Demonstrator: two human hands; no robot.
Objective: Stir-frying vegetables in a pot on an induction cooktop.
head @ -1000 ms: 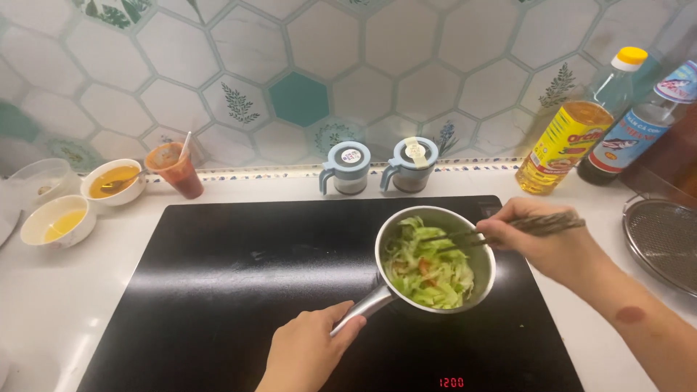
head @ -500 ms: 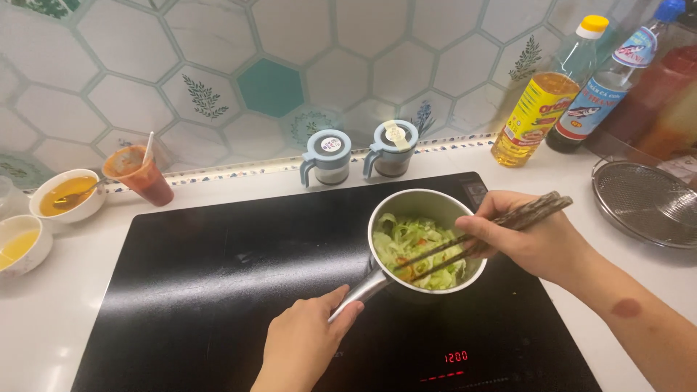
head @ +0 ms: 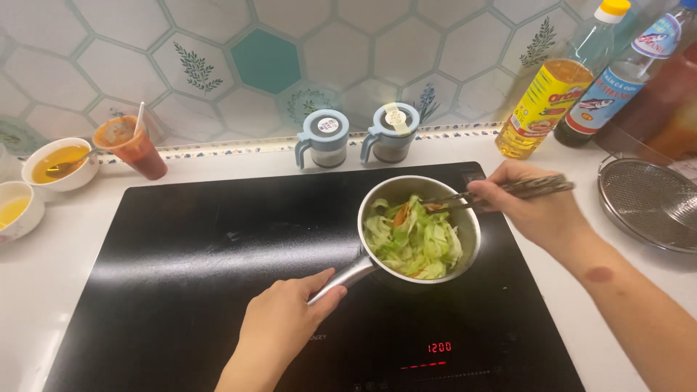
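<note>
Fingers (head: 319, 290) of the left hand (head: 279, 330) are wrapped around the metal handle (head: 348, 274) of one small steel saucepan (head: 420, 226), closed tight on it, while the right hand (head: 534, 210) pinches one pair of dark chopsticks (head: 501, 192), its fingers pressed together on them. The chopstick tips reach over the right rim of the saucepan and touch the food near the top of the heap. Inside the saucepan lies shredded green cabbage (head: 414, 243) with a few orange pieces among it. The saucepan stands on the right half of one black induction cooktop (head: 181, 268), which shows a red lit display (head: 438, 348) near its front edge. Behind the cooktop, against the tiled wall (head: 218, 58), stand two grey-blue lidded jars (head: 323, 138) side by side, each with a handle. At the left are two white bowls (head: 62, 163) with yellow liquid, one of them holding a spoon, and just beside them one plastic cup (head: 131, 149) of red sauce with a stick in it. At the right back I count three bottles: one yellow oil bottle (head: 555, 91), one dark sauce bottle (head: 617, 76), and a third that is only partly in view. One round metal strainer (head: 650, 203) lies on the white counter (head: 43, 276), near the right hand but apart from it.
</note>
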